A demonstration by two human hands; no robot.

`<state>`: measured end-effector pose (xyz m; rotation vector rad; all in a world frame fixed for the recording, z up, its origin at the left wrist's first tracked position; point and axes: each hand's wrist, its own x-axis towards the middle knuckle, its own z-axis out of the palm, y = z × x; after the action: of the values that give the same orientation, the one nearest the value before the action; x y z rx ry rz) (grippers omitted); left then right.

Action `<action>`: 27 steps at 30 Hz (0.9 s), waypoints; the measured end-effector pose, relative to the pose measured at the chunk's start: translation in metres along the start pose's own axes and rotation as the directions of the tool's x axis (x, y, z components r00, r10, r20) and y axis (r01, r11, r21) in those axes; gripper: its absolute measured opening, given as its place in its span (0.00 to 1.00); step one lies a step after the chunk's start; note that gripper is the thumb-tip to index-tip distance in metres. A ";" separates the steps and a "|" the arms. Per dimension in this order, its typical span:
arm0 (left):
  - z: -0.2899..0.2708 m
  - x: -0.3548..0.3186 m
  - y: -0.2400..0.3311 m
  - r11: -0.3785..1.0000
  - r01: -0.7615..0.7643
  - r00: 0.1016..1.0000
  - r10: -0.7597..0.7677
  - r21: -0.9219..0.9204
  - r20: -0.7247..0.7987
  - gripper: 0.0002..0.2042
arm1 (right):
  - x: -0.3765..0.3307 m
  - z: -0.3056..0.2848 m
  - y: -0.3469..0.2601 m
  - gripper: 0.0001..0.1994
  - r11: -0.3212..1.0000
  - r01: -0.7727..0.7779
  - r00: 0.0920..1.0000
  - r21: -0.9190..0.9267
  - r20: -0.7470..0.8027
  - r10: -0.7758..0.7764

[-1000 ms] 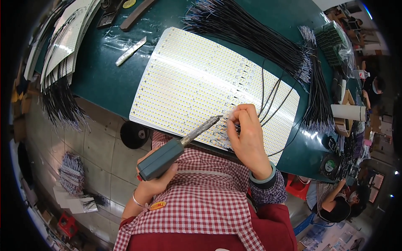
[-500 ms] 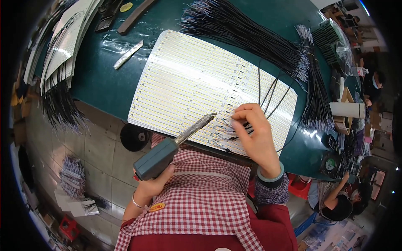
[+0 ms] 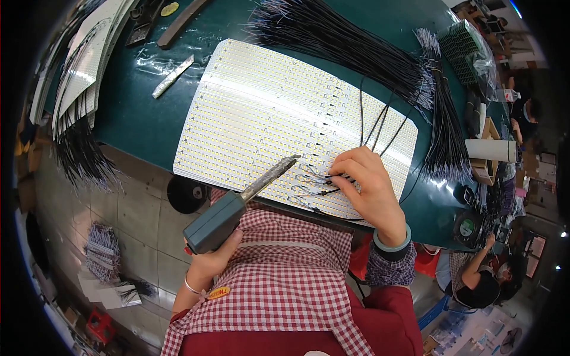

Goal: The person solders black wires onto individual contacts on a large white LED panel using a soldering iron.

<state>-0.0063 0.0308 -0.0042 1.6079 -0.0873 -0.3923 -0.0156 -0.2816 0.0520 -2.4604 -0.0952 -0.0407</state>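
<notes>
With the left hand point(image 3: 211, 261) gripping the soldering iron point(image 3: 240, 204) tip-down on the LED panel point(image 3: 261, 113) and the right hand's point(image 3: 371, 193) fingers pinching a thin black wire point(image 3: 314, 193) beside that tip, a slip could burn them.

From my seat I make out few such items. A small oval yellow label point(image 3: 219, 292) with red print sits on the checked apron, low on the person's left side. A round yellow sticker point(image 3: 170, 9) lies at the far edge of the green tabletop point(image 3: 136, 118). At the right end, a clear plastic bag point(image 3: 469, 50) wraps a dark green stack. Just beyond it stands a small cardboard box point(image 3: 488, 132). I see no screens or signs clearly enough to tell.
</notes>
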 end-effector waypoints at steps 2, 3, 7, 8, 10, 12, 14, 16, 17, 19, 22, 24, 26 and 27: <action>0.000 -0.001 0.000 1.000 0.001 1.000 -0.001 0.001 -0.015 0.12 | 0.000 0.000 0.000 0.07 1.000 -0.006 1.000 0.003 -0.007 0.006; -0.001 -0.001 0.000 1.000 0.002 1.000 -0.002 0.001 -0.015 0.12 | 0.000 0.000 0.000 0.07 1.000 -0.012 1.000 0.004 -0.015 0.012; 0.001 0.000 0.003 1.000 0.022 0.999 -0.022 0.004 -0.031 0.11 | 0.000 0.002 0.003 0.07 0.993 -0.003 0.998 0.120 -0.056 0.010; 0.002 0.000 0.003 1.000 0.021 0.999 -0.021 -0.008 -0.043 0.11 | -0.001 0.002 0.003 0.07 0.982 -0.028 0.997 0.186 -0.066 0.041; 0.001 0.000 0.002 1.000 0.010 0.999 -0.010 0.004 -0.030 0.11 | 0.000 0.002 0.001 0.06 0.967 -0.050 0.995 0.251 -0.073 0.070; -0.001 0.000 0.000 1.000 -0.001 1.000 0.001 0.018 -0.017 0.11 | 0.002 0.003 -0.006 0.06 0.958 -0.106 0.984 0.268 -0.109 0.139; -0.002 0.000 -0.003 0.999 -0.026 1.000 0.026 0.031 0.000 0.11 | 0.008 0.008 -0.008 0.05 0.971 -0.074 0.984 0.226 -0.143 0.108; 0.001 0.002 0.000 1.000 -0.024 1.000 0.024 0.012 0.005 0.11 | 0.011 0.015 -0.010 0.05 0.982 -0.045 0.981 0.183 -0.176 0.077; 0.002 0.003 0.002 1.000 -0.023 1.000 0.023 -0.005 0.010 0.11 | 0.012 0.019 -0.010 0.05 0.977 -0.063 0.980 0.206 -0.174 0.100; 0.002 0.005 0.003 0.999 -0.034 0.999 0.034 -0.003 0.020 0.11 | 0.013 0.025 -0.010 0.05 0.970 -0.080 0.978 0.229 -0.171 0.121; 0.004 0.005 0.004 1.000 -0.024 0.999 0.024 -0.013 0.028 0.11 | 0.012 0.029 -0.009 0.05 0.951 -0.170 0.960 0.257 -0.174 0.219; 0.004 0.005 0.003 1.000 -0.003 1.000 0.003 -0.026 0.026 0.11 | 0.012 0.030 -0.008 0.05 0.962 -0.160 0.962 0.221 -0.184 0.202; 0.003 0.007 0.001 0.999 -0.034 0.998 0.034 0.009 0.044 0.10 | 0.012 0.031 -0.009 0.05 0.963 -0.160 0.961 0.215 -0.190 0.203; 0.003 0.008 0.002 0.999 -0.034 0.999 0.033 0.008 0.043 0.10 | 0.012 0.032 -0.009 0.05 0.965 -0.161 0.959 0.210 -0.198 0.203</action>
<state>0.0006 0.0253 -0.0041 1.6051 -0.1485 -0.4009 -0.0037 -0.2536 0.0336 -2.2457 0.2150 -0.2107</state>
